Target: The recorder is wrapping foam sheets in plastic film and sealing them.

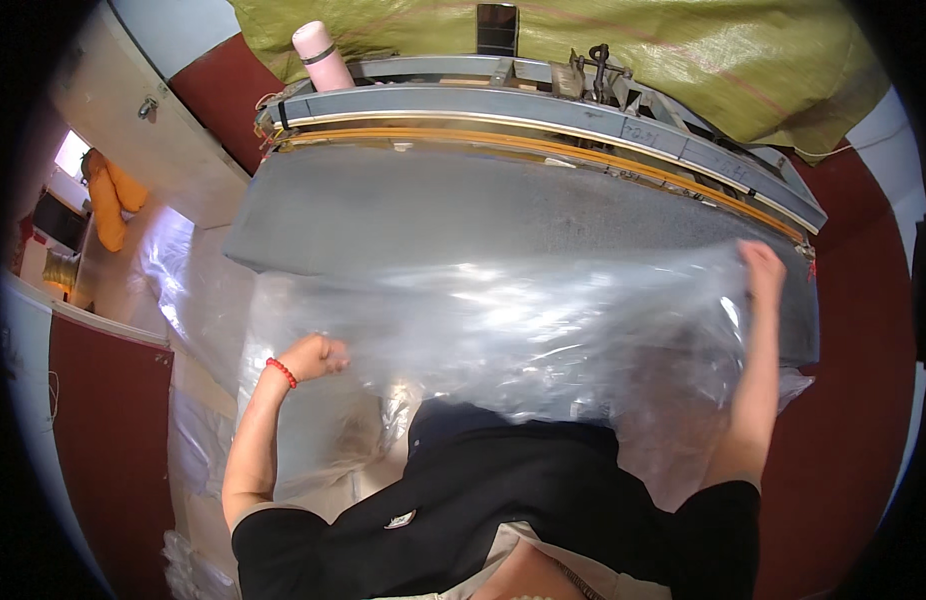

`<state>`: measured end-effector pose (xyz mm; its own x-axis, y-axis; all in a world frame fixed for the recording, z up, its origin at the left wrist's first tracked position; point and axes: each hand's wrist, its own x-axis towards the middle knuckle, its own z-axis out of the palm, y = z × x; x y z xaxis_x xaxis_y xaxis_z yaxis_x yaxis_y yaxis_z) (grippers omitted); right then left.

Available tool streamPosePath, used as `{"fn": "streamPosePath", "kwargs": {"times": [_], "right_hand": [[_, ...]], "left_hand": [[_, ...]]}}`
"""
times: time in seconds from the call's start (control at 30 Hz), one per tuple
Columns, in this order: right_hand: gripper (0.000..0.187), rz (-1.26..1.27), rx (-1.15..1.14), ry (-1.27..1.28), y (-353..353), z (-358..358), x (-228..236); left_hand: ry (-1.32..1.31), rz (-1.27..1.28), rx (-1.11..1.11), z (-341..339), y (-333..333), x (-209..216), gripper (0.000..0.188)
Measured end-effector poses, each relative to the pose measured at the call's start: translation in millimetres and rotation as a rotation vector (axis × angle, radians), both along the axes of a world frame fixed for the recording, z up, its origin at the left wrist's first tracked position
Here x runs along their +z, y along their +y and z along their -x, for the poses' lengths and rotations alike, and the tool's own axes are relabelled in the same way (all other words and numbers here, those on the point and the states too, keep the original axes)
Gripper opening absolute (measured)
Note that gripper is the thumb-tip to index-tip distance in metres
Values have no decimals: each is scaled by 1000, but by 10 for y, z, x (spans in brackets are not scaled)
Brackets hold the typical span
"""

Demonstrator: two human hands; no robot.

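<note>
Wearing a black shirt (pixel 523 490), we have a clear plastic sheet (pixel 493 295) spread in front of us, between our hands and over the near part of the grey tabletop (pixel 433 195). Left hand (pixel 321 358), red bead bracelet (pixel 282 372) at the wrist, sits lower and nearer; fingers look curled but blurred, so we can't tell whether they pinch film. Right hand (pixel 763 268) is farther out, near the tabletop's right end, fingertips pinching the sheet, creases fanning from the grip. We judge the film light, limp and slippery, prone to cling, crease or tear; best hold is at edges or corners, hands well apart, snug pinch, no hard tugging. Past the tabletop, we get orange strips (pixel 543 147) along a grey metal rail (pixel 483 103). Pink bottle (pixel 323 58) stands by the rail's left end; yellow-green woven cover (pixel 683 60) is farthest back.
</note>
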<state>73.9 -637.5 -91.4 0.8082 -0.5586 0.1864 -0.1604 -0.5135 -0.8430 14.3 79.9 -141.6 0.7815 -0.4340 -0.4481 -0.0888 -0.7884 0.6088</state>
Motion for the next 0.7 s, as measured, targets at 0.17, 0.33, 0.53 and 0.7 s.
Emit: {"fn": "streamPosePath", "kwargs": {"times": [0.17, 0.33, 0.53, 0.7], "right_hand": [[25, -19, -585, -265, -2233, 1588, -39], [25, 53, -739, -212, -2777, 1887, -141], [26, 131, -909, -87, -2083, 1679, 133], [29, 181, -842, 157, -2482, 1293, -299]], "left_hand": [[11, -197, 107, -408, 982, -170, 22], [-786, -601, 252, -1120, 2424, 994, 22], [-1726, 117, 1046, -2193, 374, 1473, 31], [-695, -439, 441, -2884, 1134, -357, 54]]}}
